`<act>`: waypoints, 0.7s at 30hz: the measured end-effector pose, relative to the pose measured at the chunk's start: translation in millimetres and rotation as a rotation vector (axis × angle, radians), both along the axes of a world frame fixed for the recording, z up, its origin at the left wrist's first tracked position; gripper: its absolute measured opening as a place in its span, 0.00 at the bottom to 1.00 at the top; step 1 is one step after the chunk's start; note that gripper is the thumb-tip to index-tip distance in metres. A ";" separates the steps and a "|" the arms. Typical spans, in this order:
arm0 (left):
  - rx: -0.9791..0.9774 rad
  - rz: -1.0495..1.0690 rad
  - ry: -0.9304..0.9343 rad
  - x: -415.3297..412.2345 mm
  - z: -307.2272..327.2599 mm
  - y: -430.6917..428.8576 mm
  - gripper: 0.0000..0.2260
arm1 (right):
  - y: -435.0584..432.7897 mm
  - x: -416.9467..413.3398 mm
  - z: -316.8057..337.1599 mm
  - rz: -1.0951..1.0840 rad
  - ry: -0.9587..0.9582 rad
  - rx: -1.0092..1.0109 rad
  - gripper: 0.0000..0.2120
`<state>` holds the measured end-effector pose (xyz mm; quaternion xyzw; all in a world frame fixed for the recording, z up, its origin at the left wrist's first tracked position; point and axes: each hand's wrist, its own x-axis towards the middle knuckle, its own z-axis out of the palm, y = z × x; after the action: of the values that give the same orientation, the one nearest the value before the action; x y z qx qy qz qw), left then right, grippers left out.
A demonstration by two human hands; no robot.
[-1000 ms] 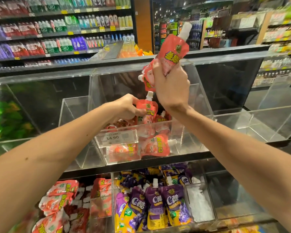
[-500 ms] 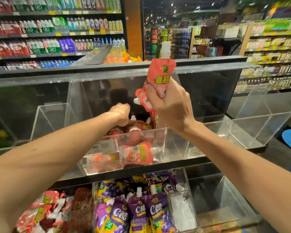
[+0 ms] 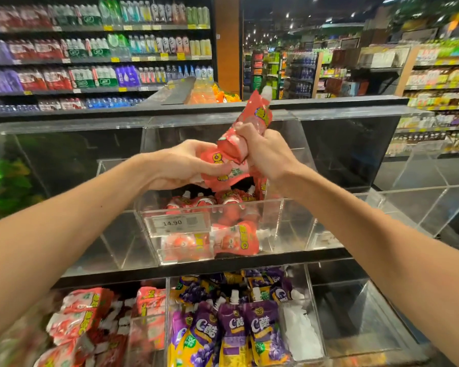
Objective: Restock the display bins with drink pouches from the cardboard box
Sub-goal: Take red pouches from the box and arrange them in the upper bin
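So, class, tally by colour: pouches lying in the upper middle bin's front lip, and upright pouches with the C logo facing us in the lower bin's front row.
Pink pouches, front lip: 2
Purple pouches, upright, logo facing: 3
Total: 5

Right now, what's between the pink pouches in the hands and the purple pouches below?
Head view: the clear acrylic upper bin part-filled with pink spouted pouches, its white 14.90 price tag, then the black shelf edge.
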<state>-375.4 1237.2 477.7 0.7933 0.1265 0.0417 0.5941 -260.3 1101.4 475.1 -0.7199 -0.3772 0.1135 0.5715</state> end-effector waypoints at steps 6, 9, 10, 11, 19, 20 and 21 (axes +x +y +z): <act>0.882 0.255 0.211 -21.2 5.3 5.0 0.23 | -4.9 -7.6 5.5 0.047 -0.354 -0.525 0.14; 1.047 0.322 0.277 -27.1 4.2 5.7 0.26 | -1.7 -13.6 2.9 -0.012 -0.620 -0.757 0.15; 1.048 0.334 0.282 -27.8 3.1 6.9 0.25 | 2.0 -12.6 0.3 -0.032 -0.651 -0.766 0.13; 1.059 0.339 0.286 -27.4 1.9 8.2 0.24 | 6.2 -11.9 -1.8 -0.047 -0.663 -0.761 0.10; 1.117 0.297 0.303 -17.8 0.7 8.6 0.22 | 50.7 7.8 -14.2 -0.107 -0.708 -1.024 0.16; 1.115 0.300 0.299 -16.7 0.5 10.3 0.21 | 56.4 11.8 -17.5 -0.110 -0.709 -1.065 0.17; 1.114 0.301 0.295 -15.8 0.1 12.1 0.21 | 61.8 14.4 -21.0 -0.111 -0.707 -1.094 0.18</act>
<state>-391.2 1249.4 477.8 0.9563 0.2778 0.0749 0.0521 -245.9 1163.2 454.2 -0.9191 -0.3924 0.0159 -0.0308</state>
